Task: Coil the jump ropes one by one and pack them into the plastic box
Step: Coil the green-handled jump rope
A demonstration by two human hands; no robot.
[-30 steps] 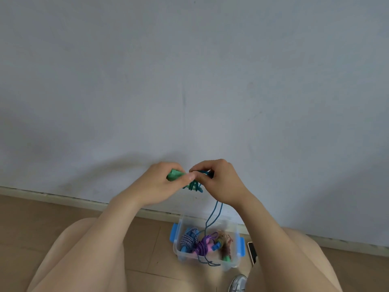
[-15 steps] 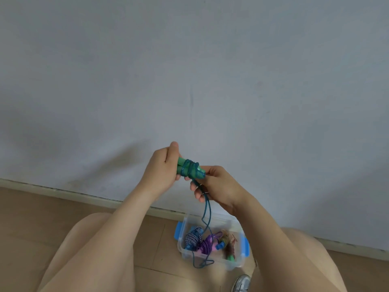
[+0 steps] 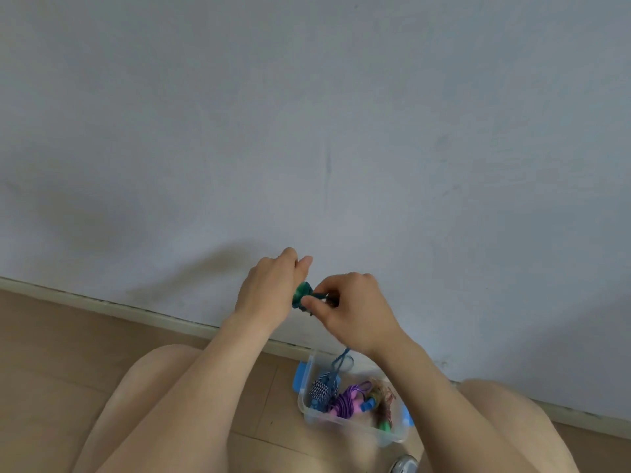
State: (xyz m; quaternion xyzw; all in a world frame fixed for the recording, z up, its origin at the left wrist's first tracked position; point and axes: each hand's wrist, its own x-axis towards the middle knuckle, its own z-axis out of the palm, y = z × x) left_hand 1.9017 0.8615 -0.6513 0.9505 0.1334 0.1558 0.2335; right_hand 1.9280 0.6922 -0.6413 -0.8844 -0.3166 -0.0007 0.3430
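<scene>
My left hand (image 3: pixel 269 288) grips the green handles of a jump rope (image 3: pixel 303 292), held up in front of the wall. My right hand (image 3: pixel 351 310) pinches the dark teal cord right beside the handles, where several turns are wound. A loose loop of that cord (image 3: pixel 342 363) hangs down below my right wrist into the clear plastic box (image 3: pixel 355 430) on the floor. Inside the box lie coiled ropes: a blue-and-white one (image 3: pixel 320 392), a purple one with pink handles (image 3: pixel 350 401) and a brownish one with a green handle (image 3: pixel 382 406).
The box has blue latches (image 3: pixel 300 377) on its ends and stands between my knees, close to the skirting board (image 3: pixel 170 322). A grey-white wall fills the upper view. Wooden floor (image 3: pixel 51 353) spreads to the left. A shoe tip (image 3: pixel 404 465) shows at the bottom edge.
My right hand has come up from below the handles to pinch the cord beside them. The hanging loop has become shorter. The view has tilted slightly.
</scene>
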